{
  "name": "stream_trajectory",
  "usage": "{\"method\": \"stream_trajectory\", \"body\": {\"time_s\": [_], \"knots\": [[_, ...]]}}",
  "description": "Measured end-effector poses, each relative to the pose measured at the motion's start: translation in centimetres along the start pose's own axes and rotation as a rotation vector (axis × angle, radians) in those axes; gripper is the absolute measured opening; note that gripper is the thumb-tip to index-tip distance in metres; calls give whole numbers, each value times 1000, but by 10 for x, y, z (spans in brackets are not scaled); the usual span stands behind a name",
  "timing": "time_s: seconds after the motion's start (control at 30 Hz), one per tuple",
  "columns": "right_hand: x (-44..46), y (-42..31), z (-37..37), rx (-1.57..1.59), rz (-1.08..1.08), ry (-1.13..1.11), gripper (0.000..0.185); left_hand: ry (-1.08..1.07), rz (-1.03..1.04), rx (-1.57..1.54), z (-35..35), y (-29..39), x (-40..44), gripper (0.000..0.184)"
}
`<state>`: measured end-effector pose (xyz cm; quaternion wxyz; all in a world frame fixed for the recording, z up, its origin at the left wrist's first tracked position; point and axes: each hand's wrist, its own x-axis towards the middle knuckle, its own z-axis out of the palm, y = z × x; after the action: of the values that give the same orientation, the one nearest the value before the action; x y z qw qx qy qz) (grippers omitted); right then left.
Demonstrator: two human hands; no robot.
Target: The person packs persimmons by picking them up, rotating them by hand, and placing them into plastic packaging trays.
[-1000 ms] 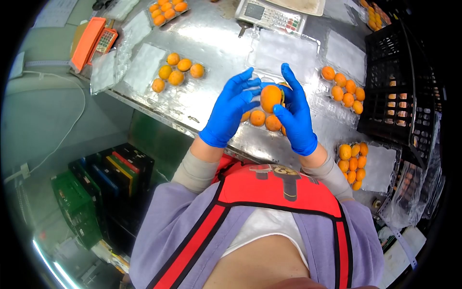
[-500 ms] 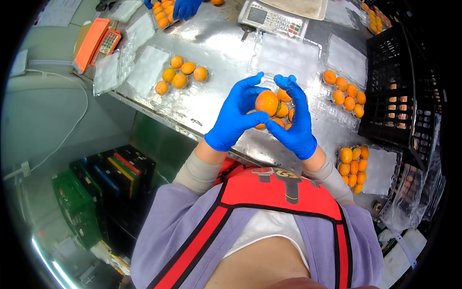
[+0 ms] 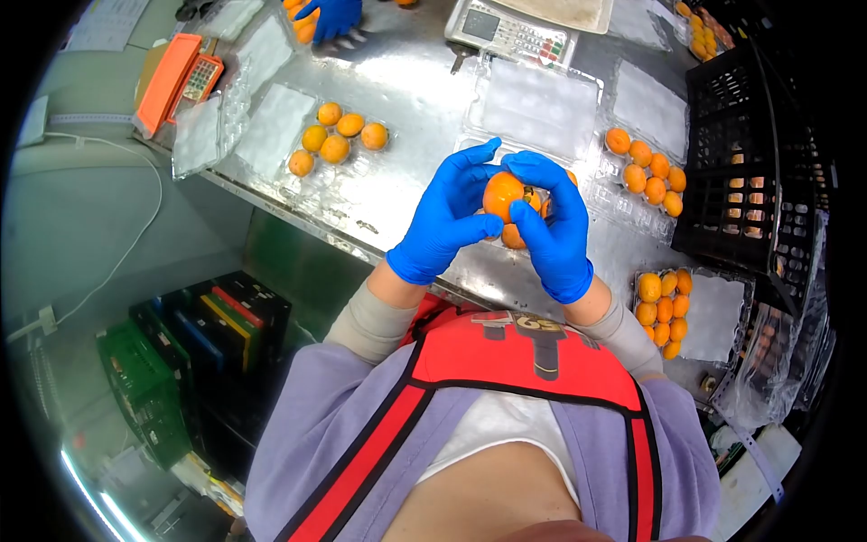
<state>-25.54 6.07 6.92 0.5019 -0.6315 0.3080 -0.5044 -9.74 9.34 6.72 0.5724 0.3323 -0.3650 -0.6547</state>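
Between my two blue-gloved hands is an orange persimmon, its dark leafy end turned to the right. My left hand curves round its left side, thumb against the lower edge. From the other side my right hand closes in, thumb pressed near the fruit's right edge and fingers arched over the top. Below and behind them, more persimmons show in part, mostly hidden by the hands. Just beyond the fingertips lies a clear plastic tray with a white pad.
Partly filled persimmon trays lie at the left, right and lower right of the metal table. A weighing scale stands at the back, a black crate at the right. Another person's blue-gloved hand is at the far left.
My right hand has moved left and its fingers have closed onto the persimmon, which has turned so its leafy end shows. The other person's hand has shifted slightly.
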Motion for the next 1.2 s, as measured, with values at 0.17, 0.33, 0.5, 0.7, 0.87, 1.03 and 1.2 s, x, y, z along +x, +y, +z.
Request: {"method": "stream_trajectory", "body": {"time_s": [0.17,0.33,0.5,0.7,0.87,1.03,1.2], "knots": [[1,-2,-1,182,174,8,32,13,9,-75,2,-4,1,87],[3,-11,-2,380,257,5,36,-8,8,-48,-2,-4,4,79],[0,-5,-1,187,259,10,32,1,-14,-38,-1,-6,3,78],[9,5,-10,132,365,5,28,45,10,152,-1,-14,2,77],[12,12,-26,195,412,86,39,205,261,686,-5,-15,5,76],[6,17,-55,160,463,178,40,273,295,860,-12,-12,7,73],[-5,26,-62,140,445,142,37,232,378,1045,-10,-12,10,68]]}}
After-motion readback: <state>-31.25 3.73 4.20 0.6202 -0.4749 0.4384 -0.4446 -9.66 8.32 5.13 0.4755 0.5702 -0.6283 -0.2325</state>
